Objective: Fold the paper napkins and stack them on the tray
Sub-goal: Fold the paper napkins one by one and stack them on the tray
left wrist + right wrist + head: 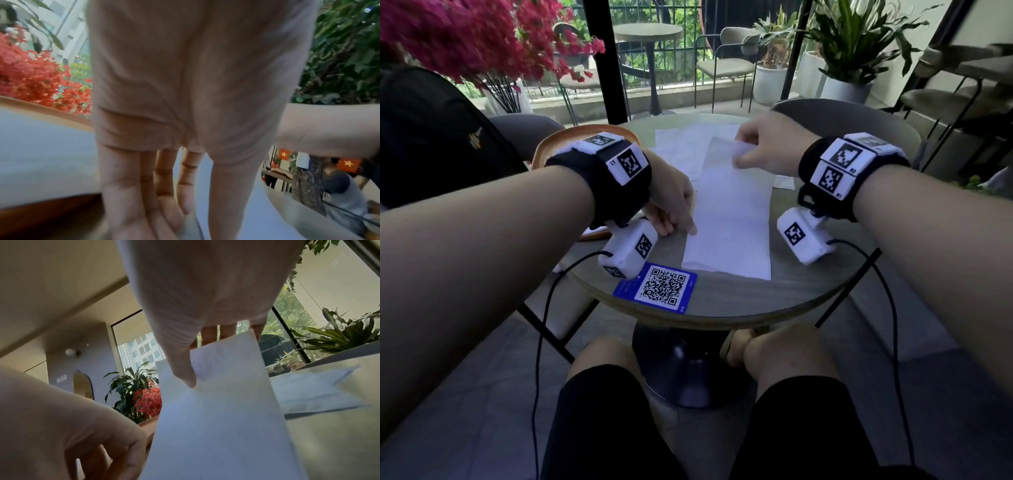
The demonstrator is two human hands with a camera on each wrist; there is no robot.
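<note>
Mid-fold, early in the task by the look of it. One napkin lying as a long strip down the middle of the bench, near end flat, far end lifted. Right hand pinching that far end between thumb and fingertips — thumb on the near face of the paper in the right wrist view, other fingers behind it. Left hand at the strip's left edge, fingers fairly straight and pointing down at the surface, gripping nothing; contact with the paper likely but not certain. Probable step: bringing the far end over toward the near end to halve the strip.

Still to do: more unfolded napkins spread flat at the far side, under and beside the strip. Tray — round, orange-brown rim — at far left, mostly hidden behind the left wrist; no folded stack visible on it, though too much is covered to say for sure.

Bench small, round, grey-green top on a dark pedestal; blue QR card at the near edge. Café-like room: red-pink flowers far left, potted plants far right, terrace chairs past the glass.
</note>
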